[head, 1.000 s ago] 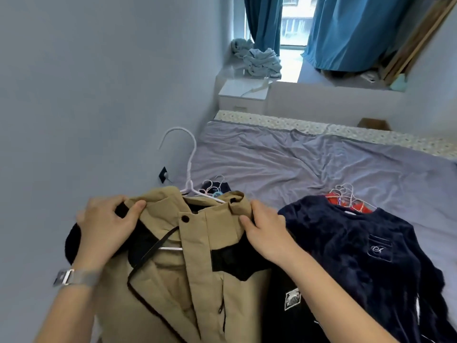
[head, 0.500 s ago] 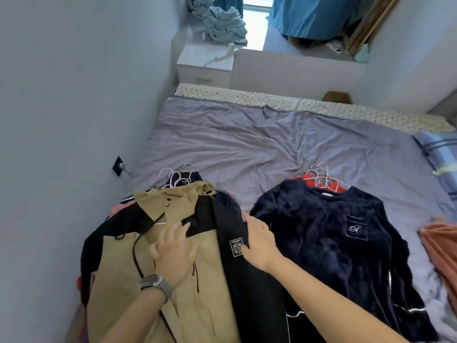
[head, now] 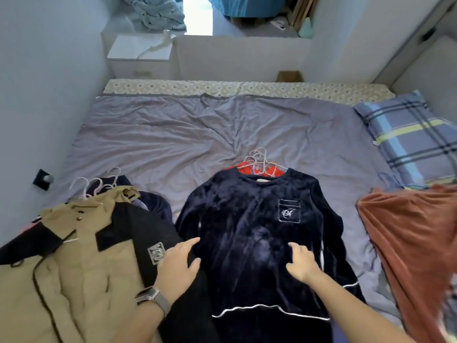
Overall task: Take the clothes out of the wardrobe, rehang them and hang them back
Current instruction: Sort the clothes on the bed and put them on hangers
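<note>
Grey bedsheet (head: 173,134), plaid pillow (head: 408,137), white nightstand (head: 139,55), possibly a cardboard box (head: 289,76)

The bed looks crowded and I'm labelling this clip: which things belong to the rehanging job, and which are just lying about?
Part of the job:
tan jacket
navy top
red garment under it
white hangers
left hand and right hand, both over the navy top

Just lying about:
plaid pillow
rust blanket
nightstand
cardboard box

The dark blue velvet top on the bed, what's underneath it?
Under the dark blue velvet top, a red garment and several white hangers peek out at the collar. The rest of that pile is covered, so its contents cannot be told.
</note>
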`<move>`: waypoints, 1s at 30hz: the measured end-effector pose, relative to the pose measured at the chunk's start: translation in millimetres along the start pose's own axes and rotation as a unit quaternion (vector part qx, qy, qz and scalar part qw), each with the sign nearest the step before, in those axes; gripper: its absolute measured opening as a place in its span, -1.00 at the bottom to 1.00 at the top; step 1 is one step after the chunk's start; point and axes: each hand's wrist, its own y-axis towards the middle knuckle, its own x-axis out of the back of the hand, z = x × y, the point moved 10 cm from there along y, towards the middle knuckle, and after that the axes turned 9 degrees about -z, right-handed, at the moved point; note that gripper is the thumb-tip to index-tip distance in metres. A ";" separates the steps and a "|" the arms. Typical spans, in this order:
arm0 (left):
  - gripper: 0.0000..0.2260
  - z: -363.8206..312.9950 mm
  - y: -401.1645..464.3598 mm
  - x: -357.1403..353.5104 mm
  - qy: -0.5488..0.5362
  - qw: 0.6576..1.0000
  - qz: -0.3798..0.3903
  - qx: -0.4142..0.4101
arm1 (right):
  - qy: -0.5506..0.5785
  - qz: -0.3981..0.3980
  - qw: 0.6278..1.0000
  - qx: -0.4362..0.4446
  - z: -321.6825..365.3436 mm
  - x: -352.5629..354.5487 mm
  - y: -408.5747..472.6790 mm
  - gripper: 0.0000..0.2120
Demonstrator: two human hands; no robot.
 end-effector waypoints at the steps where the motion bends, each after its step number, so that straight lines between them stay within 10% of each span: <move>1: -0.54 -14.4 -1.1 -16.7 -0.004 1.000 -0.003 0.015 | -0.003 0.018 1.000 0.006 -18.4 -2.2 11.2 -0.36; 6: -0.53 -96.2 -16.0 -112.1 -0.065 0.990 0.018 0.121 | 0.024 0.081 0.995 0.055 -90.1 7.6 54.3 -0.32; 13: -0.51 -175.9 17.7 -179.6 -0.104 0.983 0.048 0.143 | 0.106 -0.027 0.993 0.045 -154.1 99.5 173.5 -0.19; 23: -0.58 -159.0 33.7 -175.0 -0.171 0.964 0.035 0.202 | 0.093 -0.032 0.988 0.119 -83.1 113.8 333.2 -0.02; 30: -0.59 -131.9 14.4 -170.8 -0.185 0.948 0.013 0.258 | 0.158 -0.091 0.982 -0.057 -88.0 129.7 396.3 -0.23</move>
